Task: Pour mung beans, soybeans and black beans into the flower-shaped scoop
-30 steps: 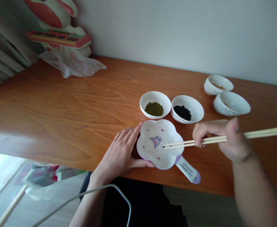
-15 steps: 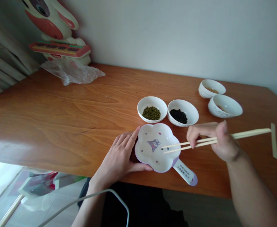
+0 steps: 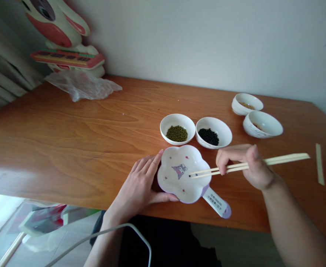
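My right hand (image 3: 245, 165) holds a pair of pale wooden chopsticks (image 3: 282, 160). Their tips are close together over the inside of a white, flower-shaped bowl (image 3: 168, 187) with a purple edge and a short handle. Right at the tips lies one small black bean (image 3: 190, 175); I cannot tell whether it is pinched. My left hand (image 3: 142, 181) grips the bowl from its left side, fingers along the rim and thumb at the near edge. Just behind stand a white bowl of green beans (image 3: 176, 133) and a white bowl of black beans (image 3: 209, 137).
Two more white bowls stand at the back right, one with yellowish bits (image 3: 247, 106), the other (image 3: 271, 128) with contents mostly hidden. A flat pale strip (image 3: 320, 165) lies far right. At the back left are a crumpled plastic bag (image 3: 82, 87) and a toy keyboard (image 3: 68, 59).
The chopstick tips have drawn closer together around the black bean, and their rear ends have come nearer each other. My left hand keeps its place on the flower-shaped bowl.
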`<state>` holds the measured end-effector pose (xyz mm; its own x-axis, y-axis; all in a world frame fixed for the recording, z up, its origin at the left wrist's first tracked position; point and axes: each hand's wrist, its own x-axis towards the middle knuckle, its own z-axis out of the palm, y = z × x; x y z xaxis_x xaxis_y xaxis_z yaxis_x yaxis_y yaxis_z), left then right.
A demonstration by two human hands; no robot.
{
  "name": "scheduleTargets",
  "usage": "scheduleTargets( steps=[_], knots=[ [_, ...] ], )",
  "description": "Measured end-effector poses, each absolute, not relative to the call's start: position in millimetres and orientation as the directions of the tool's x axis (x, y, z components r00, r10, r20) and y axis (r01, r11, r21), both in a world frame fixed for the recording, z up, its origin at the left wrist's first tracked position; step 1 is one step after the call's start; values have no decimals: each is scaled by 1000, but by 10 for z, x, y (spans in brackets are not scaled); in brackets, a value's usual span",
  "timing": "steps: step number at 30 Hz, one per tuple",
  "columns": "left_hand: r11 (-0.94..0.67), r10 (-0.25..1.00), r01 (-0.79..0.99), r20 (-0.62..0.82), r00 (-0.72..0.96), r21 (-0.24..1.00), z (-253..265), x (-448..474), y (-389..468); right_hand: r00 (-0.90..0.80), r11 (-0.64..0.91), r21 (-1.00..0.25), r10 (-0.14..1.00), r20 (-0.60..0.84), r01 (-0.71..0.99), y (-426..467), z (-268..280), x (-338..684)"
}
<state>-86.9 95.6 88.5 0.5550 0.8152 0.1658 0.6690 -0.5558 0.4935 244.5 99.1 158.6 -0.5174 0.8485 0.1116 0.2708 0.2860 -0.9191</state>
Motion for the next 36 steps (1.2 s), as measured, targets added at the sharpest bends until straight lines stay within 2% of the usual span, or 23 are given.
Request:
scheduleTargets(
  steps=[16,25,31,36],
  knots=[
    [-555,817,663,179,549,502,879,-876,952,-524,292,-919,844,116,266,986,1567,2437],
    [-547,821,668,168,545,504,875,-879,955,-485,319,-922,856,181,218,979,1555,2416],
    [-543,822,673,156,547,502,883,-875,951,-380,369,-914,880,285,167,967,1623,2407],
    [-549,818,665,162,553,506,892,-884,941,-147,452,-881,890,433,139,971,1667,2537]
  ],
)
